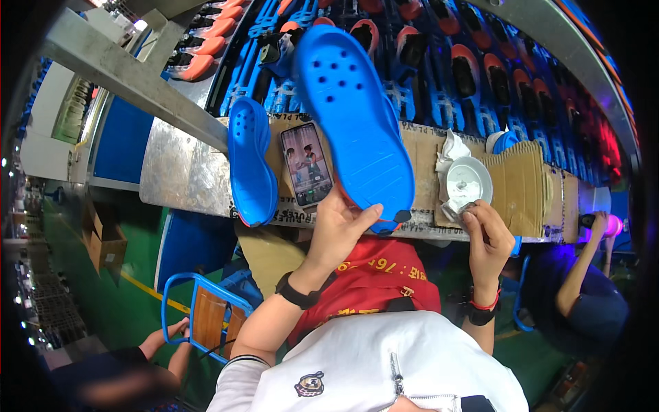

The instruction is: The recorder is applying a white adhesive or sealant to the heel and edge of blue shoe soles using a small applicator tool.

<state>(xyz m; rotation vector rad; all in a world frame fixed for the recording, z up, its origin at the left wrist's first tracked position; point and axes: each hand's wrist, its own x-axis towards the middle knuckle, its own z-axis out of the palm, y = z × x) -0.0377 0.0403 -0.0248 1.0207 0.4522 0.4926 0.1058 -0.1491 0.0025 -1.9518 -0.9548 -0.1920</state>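
Note:
A large blue shoe sole (357,130) with a cluster of round holes at its far end is gripped at the near end by my left hand (340,230). My thumb lies over its edge, beside a small black patch at the tip. My right hand (491,237) is at the near rim of a small white dish (473,175) with whitish stuff inside. Thumb and forefinger are pinched together; what they hold, if anything, I cannot make out. Crumpled white tissue (453,147) sticks out around the dish. A second blue sole (250,165) lies on the bench at the left.
A lit phone (305,165) lies between the soles. Flattened cardboard (518,185) covers the bench right of the dish. Beyond runs a rack of black and coral shoe parts (467,75). A metal post (137,75) slants in from the left. Other people sit at both sides.

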